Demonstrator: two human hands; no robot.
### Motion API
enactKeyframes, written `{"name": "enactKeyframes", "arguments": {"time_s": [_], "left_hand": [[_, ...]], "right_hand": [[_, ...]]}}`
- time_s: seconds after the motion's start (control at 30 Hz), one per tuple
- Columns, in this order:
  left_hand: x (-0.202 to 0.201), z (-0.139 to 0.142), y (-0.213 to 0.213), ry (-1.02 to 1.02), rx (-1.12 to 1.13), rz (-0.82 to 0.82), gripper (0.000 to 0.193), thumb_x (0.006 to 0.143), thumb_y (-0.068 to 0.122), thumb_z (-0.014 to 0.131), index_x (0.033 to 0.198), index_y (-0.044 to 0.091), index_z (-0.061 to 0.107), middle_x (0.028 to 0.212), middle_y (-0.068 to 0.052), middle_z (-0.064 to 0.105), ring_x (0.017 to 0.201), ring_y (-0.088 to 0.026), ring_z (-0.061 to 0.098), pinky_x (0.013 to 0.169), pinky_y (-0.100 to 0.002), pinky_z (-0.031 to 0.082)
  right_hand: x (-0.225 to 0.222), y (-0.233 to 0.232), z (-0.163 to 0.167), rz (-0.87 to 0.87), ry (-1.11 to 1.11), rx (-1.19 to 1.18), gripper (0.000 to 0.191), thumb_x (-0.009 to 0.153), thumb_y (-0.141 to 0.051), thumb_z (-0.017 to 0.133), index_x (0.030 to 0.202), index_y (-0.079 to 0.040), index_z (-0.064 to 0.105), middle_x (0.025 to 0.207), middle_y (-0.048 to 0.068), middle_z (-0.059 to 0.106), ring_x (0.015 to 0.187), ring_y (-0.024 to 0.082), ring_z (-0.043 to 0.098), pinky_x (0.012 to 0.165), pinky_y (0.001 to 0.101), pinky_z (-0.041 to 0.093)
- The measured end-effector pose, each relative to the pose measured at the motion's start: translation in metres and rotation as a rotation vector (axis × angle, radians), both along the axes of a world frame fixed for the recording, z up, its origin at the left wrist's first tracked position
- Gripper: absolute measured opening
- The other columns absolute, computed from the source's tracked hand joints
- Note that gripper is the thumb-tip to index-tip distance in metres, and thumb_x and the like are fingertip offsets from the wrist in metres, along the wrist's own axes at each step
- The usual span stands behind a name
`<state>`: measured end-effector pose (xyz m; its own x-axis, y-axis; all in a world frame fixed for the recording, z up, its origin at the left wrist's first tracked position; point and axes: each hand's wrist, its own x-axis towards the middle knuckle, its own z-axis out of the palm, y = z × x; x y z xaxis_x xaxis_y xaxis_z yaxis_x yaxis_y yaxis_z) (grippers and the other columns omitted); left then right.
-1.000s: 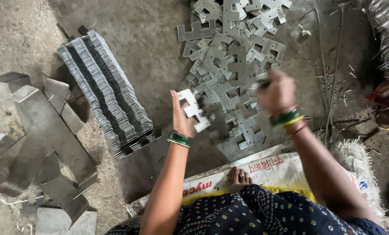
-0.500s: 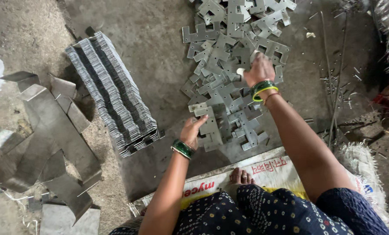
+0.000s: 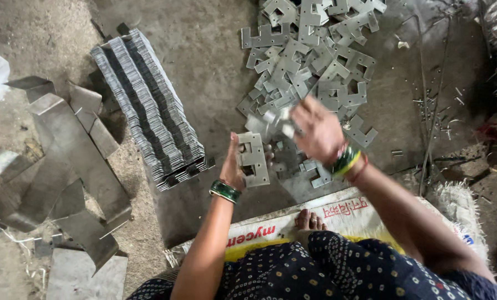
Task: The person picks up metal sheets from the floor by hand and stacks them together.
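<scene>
left hand [image 3: 234, 166] gripping stamped metal plate [image 3: 254, 158], right hand [image 3: 315, 130] clutching blurred plates [image 3: 268, 123]

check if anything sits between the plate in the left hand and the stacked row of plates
Nothing visible does. The left hand holds the stamped plate upright, and only bare floor lies between it and the stacked row.

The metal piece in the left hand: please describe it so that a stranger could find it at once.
Start from the loose heap of flat grey stamped plates on the floor. Just below it, the left hand holds one stamped plate upright, its face with cut-outs toward the camera. It alone is lifted off the floor and sharply in focus.
</scene>
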<state>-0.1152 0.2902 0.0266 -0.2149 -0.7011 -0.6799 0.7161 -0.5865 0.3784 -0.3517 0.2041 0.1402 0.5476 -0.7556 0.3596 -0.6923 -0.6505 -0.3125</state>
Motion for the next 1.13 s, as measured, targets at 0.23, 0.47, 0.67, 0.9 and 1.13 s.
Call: {"name": "enactKeyframes", "arguments": {"time_s": [0.23, 0.47, 0.67, 0.9, 1.13], "left_hand": [[-0.002, -0.023, 0.017, -0.450, -0.250, -0.076, 0.044, 0.088, 0.040, 0.074, 0.120, 0.010, 0.069, 0.113, 0.000, 0.071, 0.106, -0.013, 0.063, 0.093, -0.032, 0.047], [0.006, -0.038, 0.051, -0.386, -0.135, -0.027, 0.045, 0.084, 0.027, 0.083, 0.119, 0.003, 0.068, 0.109, -0.004, 0.072, 0.104, -0.015, 0.064, 0.092, -0.033, 0.047], [0.016, -0.005, 0.056, -0.193, 0.104, -0.242, 0.071, 0.081, 0.065, 0.059, 0.123, 0.008, 0.066, 0.099, -0.012, 0.076, 0.080, -0.026, 0.073, 0.071, -0.040, 0.059], [0.008, -0.017, 0.064, -0.023, -0.078, -0.247, 0.060, 0.092, 0.051, 0.074, 0.130, 0.005, 0.065, 0.107, -0.006, 0.074, 0.087, -0.017, 0.071, 0.076, -0.035, 0.058], [-0.006, -0.072, 0.073, -0.059, -0.115, -0.242, 0.067, 0.085, 0.031, 0.082, 0.138, 0.003, 0.054, 0.118, -0.007, 0.070, 0.106, -0.020, 0.066, 0.093, -0.045, 0.049]], "right_hand": [[0.020, 0.048, -0.045, -0.369, 0.552, 0.605, 0.036, 0.106, -0.021, 0.059, 0.134, -0.007, 0.043, 0.106, 0.017, 0.072, 0.094, 0.036, 0.072, 0.072, 0.0487, 0.058], [0.022, 0.071, -0.068, -0.545, 0.038, 0.699, 0.060, 0.075, -0.032, 0.083, 0.118, -0.007, 0.049, 0.100, 0.021, 0.070, 0.094, 0.042, 0.067, 0.076, 0.0522, 0.055], [0.028, 0.127, -0.059, -0.057, -0.017, 0.231, 0.030, 0.090, -0.007, 0.068, 0.114, -0.024, 0.065, 0.104, 0.007, 0.067, 0.085, 0.026, 0.066, 0.067, 0.0380, 0.056], [-0.031, 0.112, -0.043, -0.455, 0.223, 0.427, 0.051, 0.069, -0.021, 0.083, 0.113, -0.009, 0.058, 0.106, 0.016, 0.064, 0.102, 0.037, 0.062, 0.083, 0.0488, 0.053], [-0.058, 0.094, -0.080, -0.629, 0.061, 0.671, 0.071, 0.070, -0.039, 0.089, 0.127, -0.013, 0.055, 0.120, 0.016, 0.067, 0.115, 0.038, 0.064, 0.094, 0.0487, 0.053]]}}
